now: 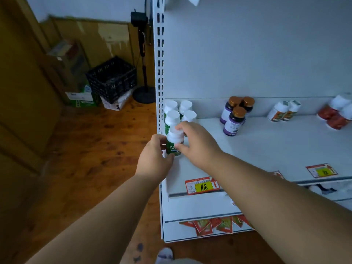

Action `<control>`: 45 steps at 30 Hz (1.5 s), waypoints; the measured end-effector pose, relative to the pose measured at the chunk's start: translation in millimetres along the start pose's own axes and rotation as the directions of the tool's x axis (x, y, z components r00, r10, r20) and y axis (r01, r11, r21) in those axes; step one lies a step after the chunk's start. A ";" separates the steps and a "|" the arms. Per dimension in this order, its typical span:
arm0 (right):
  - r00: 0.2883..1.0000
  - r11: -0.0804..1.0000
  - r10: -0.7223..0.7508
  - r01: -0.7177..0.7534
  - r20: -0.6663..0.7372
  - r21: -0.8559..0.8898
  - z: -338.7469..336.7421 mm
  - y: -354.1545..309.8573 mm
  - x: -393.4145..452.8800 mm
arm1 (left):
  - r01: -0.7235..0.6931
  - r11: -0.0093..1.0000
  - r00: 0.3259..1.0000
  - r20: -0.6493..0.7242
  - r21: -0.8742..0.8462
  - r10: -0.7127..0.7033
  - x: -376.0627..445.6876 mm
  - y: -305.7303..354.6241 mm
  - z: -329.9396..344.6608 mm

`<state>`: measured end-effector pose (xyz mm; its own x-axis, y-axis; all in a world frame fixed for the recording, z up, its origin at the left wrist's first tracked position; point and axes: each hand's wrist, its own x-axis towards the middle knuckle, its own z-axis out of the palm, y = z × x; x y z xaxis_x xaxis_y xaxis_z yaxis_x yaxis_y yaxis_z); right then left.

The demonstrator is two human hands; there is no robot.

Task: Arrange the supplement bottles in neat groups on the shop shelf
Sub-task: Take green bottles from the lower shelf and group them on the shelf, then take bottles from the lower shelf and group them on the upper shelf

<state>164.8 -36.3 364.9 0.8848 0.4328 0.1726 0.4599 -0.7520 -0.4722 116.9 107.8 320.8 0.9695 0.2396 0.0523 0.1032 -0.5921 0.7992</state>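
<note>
Green-labelled bottle (174, 142) upright, both hands gripping.

Bare forearms; dark marks on left forearm (138, 252).

Your left hand (152, 159) and right hand (198, 143) meet at centre frame around a bottle (174, 142) on the shelf (266, 149). Behind it, against the shelf's left post, stand four bottles (179, 113). To the right along the back sit three bottles (236, 115), then two (284, 111), then a cluster (337, 113) at the right edge. A price tag (202, 185) lies on the front lip. A crate (112, 79) sits on the floor, upper left.
</note>
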 end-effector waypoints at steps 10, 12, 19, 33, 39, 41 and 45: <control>0.997 0.992 -0.010 0.000 -0.078 -0.124 21.5 3.0 15.4 | -0.018 1.000 1.000 -0.025 0.013 0.018 32.1 -12.6 10.3; 0.996 0.993 0.002 -0.013 -0.086 -0.121 22.5 1.6 12.5 | -0.013 1.000 1.000 -0.020 0.019 0.013 30.4 -13.6 10.1; 0.986 0.998 0.054 -0.060 -0.159 -0.034 6.2 4.9 -29.4 | -0.064 0.993 0.997 -0.041 0.103 0.069 -9.6 1.3 3.7; 0.961 0.973 0.222 -0.206 -0.167 0.104 -62.1 128.7 -259.5 | -0.497 0.835 0.862 0.249 0.236 0.442 -176.5 91.9 137.9; 0.938 0.936 0.346 -0.344 -0.012 0.070 -33.2 221.3 -319.2 | -0.394 0.868 0.853 0.472 0.302 0.223 -205.3 74.7 247.1; 0.915 0.912 0.401 -0.403 0.047 0.071 -11.5 243.8 -322.6 | -0.316 0.895 0.856 0.501 0.313 0.127 -200.6 62.2 273.8; 0.871 0.864 0.478 -0.490 0.115 0.113 46.8 289.3 -317.7 | -0.209 0.933 0.863 0.505 0.294 0.034 -175.2 20.8 328.0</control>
<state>13.3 -368.1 133.0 0.9818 0.0742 -0.1748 -0.0443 -0.8056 -0.5908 22.2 -198.9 131.8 0.9521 -0.2021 -0.2296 -0.0411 -0.8283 0.5588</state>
